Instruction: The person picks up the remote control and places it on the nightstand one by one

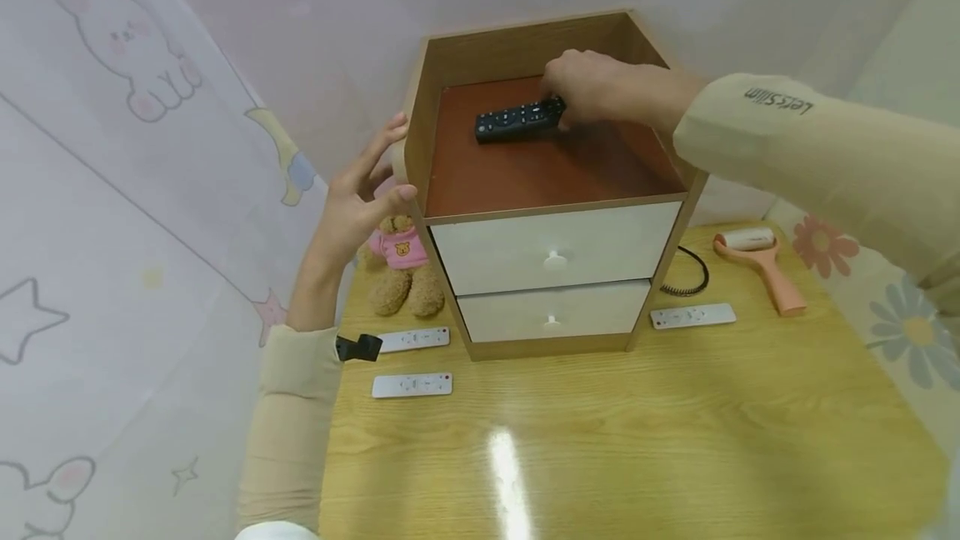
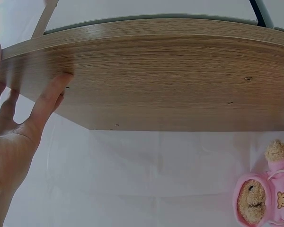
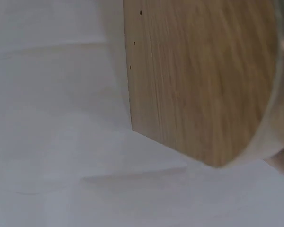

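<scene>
1. While my right hand (image 1: 583, 86) grips the long black plastic remote control (image 1: 513, 122) by its right end, the length runs leftward over the reddish-brown board (image 1: 487, 182).
2. My left hand (image 1: 351, 202), fingers apart, is farther, at the brown wooden wall (image 2: 161, 80).

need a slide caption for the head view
Right hand holding a black remote in the open top of a two-drawer cabinet, left hand touching its side.
</scene>
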Demonstrator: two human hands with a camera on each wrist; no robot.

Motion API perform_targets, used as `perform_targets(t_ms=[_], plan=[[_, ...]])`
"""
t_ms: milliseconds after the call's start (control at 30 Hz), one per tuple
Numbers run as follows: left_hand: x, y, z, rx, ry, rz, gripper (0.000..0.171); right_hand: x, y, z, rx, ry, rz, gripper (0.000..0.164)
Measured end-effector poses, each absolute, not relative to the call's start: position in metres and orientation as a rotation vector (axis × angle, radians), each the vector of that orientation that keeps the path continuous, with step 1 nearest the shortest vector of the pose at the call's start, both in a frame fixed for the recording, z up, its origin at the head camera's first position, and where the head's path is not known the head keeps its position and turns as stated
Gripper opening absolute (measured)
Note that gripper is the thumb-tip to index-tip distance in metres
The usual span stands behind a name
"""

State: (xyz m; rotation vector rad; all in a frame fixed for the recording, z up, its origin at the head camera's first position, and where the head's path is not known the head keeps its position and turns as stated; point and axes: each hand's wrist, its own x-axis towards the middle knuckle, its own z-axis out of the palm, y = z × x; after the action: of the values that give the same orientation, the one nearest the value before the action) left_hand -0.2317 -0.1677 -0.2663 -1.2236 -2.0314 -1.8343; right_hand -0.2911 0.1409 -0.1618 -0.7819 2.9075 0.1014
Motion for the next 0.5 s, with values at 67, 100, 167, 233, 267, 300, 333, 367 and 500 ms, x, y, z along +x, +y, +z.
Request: perform_targets(t_ms=[67, 100, 167, 233, 267, 300, 333, 367, 500], plan=[[-0.232, -0.169, -0.267, -1.228, -2.025, -1.827, 0.059, -0.292, 0.140, -0.163, -0.778, 2.908, 0.111, 0.047], [-0.233, -0.169, -0.267, -1.230, -2.021, -1.827, 0.059, -0.293, 0.139, -0.163, -0.777, 2.910, 0.117, 0.046], [-0.233, -0.171, -0.268, -1.223, -2.015, -1.838, 0.060, -0.294, 0.136, -0.164, -0.767, 2.915, 0.122, 0.045], [-0.233, -0.174, -0.268, -1.220, -2.010, -1.848, 0.061, -0.296, 0.131, -0.165, -0.757, 2.915, 0.132, 0.044], [-0.233, -0.176, -0.268, -1.214, -2.006, -1.867, 0.061, -0.297, 0.128, -0.166, -0.748, 2.913, 0.131, 0.043], [-0.233, -0.178, -0.268, -1.206, -2.004, -1.879, 0.061, -0.298, 0.126, -0.168, -0.740, 2.907, 0.130, 0.043], [-0.233, -0.180, -0.268, -1.198, -2.002, -1.890, 0.061, -0.299, 0.123, -0.169, -0.732, 2.900, 0.127, 0.043], [-0.232, -0.182, -0.268, -1.195, -2.004, -1.893, 0.061, -0.299, 0.120, -0.171, -0.727, 2.892, 0.124, 0.043], [-0.234, -0.185, -0.267, -1.200, -2.021, -1.899, 0.061, -0.302, 0.117, -0.176, -0.690, 2.859, 0.125, 0.044]])
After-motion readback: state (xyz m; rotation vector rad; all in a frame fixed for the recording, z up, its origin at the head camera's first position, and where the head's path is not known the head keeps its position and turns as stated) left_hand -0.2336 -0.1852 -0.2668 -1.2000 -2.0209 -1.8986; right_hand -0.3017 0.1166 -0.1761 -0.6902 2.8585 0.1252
